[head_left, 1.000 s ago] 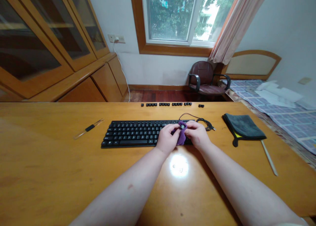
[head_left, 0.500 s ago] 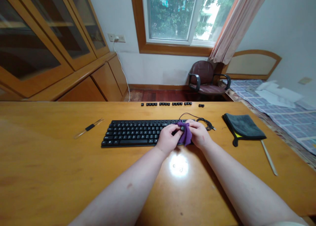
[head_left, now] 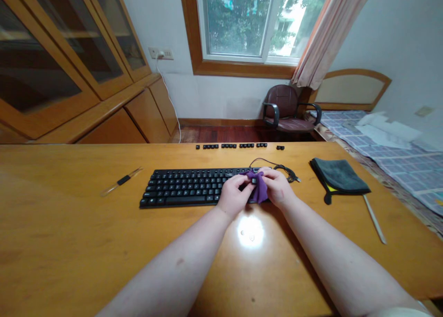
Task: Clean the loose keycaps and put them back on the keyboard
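My left hand [head_left: 234, 195] and my right hand [head_left: 278, 188] meet over the right end of a black keyboard [head_left: 187, 187] on the wooden desk [head_left: 69, 234]. Both are closed on a small purple cloth [head_left: 260, 190] held between them. A small dark keycap [head_left: 254, 180] shows at the top of the cloth, pinched by the fingertips. The keyboard's right end is hidden behind my hands.
A row of loose black keycaps [head_left: 231, 146] lies along the desk's far edge. The keyboard cable [head_left: 280, 168] coils behind my right hand. A folded dark cloth [head_left: 337, 181] and a thin stick [head_left: 374, 212] lie at the right, a clear tool [head_left: 121, 181] at the left.
The purple cloth has shifted from upright between my hands to draped toward my right hand, and the keycap has turned in my fingertips. The view has tipped slightly.
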### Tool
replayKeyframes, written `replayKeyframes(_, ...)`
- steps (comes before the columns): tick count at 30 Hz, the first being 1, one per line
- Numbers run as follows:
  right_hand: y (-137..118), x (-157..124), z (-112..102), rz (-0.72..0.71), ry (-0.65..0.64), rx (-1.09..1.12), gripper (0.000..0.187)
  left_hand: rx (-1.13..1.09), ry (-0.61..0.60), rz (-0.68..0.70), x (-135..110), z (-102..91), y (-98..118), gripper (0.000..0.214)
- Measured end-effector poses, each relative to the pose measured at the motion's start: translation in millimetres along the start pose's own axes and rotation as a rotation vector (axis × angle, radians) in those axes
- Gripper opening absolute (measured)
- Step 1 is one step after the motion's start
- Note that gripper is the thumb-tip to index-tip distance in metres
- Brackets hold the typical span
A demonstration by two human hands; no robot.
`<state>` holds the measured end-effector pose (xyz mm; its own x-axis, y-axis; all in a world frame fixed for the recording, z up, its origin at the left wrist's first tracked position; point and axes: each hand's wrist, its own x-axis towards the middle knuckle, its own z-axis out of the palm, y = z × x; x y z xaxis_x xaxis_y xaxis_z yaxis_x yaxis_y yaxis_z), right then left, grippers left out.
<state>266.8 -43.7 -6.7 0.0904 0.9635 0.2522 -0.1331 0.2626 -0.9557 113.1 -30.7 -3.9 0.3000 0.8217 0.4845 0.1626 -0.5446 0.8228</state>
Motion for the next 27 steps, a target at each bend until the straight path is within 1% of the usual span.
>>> replayKeyframes(2, 1.8, 0.3, 0.1, -0.016, 0.019, -0.01, 0.005, 0.03, 0.007, -0.003, -0.5, 0.4, 0.0, 0.008)
replayKeyframes(6, 2.4, -1.5, 3.0, -0.026, 0.076, -0.07, 0.007, 0.085, 0.09, 0.005, -0.7, 1.2, 1.8, 0.005)
replayKeyframes(8, 0.1, -2.8, 5.0, -0.064, 0.071, -0.126, 0.009, 0.111, 0.144, 0.015, -0.7, 1.1, 2.7, 0.003)
replayKeyframes(10, -3.2, -4.2, 7.3, -0.103, 0.036, -0.169, 0.012, 0.134, 0.183, 0.024, -0.9, 0.4, 2.5, 0.001)
replayKeyframes(12, -6.3, -5.6, 10.2, -0.118, 0.014, -0.199, 0.016, 0.148, 0.191, 0.038, -1.4, -0.7, 1.4, 0.002)
replayKeyframes(14, -8.3, -7.0, 13.3, -0.12, 0.017, -0.212, 0.017, 0.15, 0.187, 0.058, -2.1, -1.7, -0.2, 0.004)
replayKeyframes(20, -10.9, -8.9, 17.1, -0.15, 0.048, -0.268, 0.013, 0.148, 0.195, 0.088, -3.0, -2.3, -3.0, 0.005)
replayKeyframes(23, -11.1, -8.8, 17.1, -0.143, 0.062, -0.316, 0.009, 0.132, 0.193, 0.09, -2.5, -1.6, -4.0, 0.005)
replayKeyframes(27, -7.5, -10.1, 17.5, -0.125, 0.094, -0.314, 0.007, 0.124, 0.221, 0.074, -2.0, -1.1, -5.1, 0.005)
